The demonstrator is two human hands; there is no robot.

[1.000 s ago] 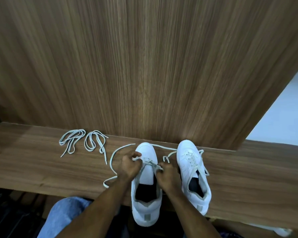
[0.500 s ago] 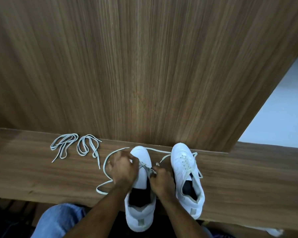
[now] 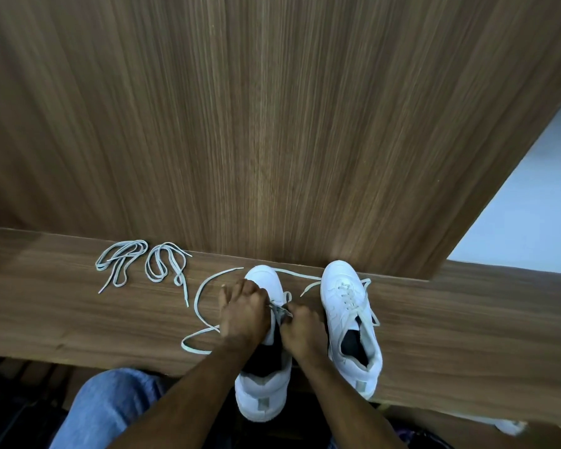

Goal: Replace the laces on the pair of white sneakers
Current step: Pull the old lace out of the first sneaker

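sneakers [image 3: 350, 322], two; spare laces [image 3: 143, 264], two bundles; hands [image 3: 245, 314], two.

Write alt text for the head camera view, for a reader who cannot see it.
Two hands, left hand and right hand, pinch the lace over the eyelets of the left white sneaker on a wooden bench. The right sneaker stands beside it, laced but untied. Two loose laces lie coiled further left, before a wood panel.
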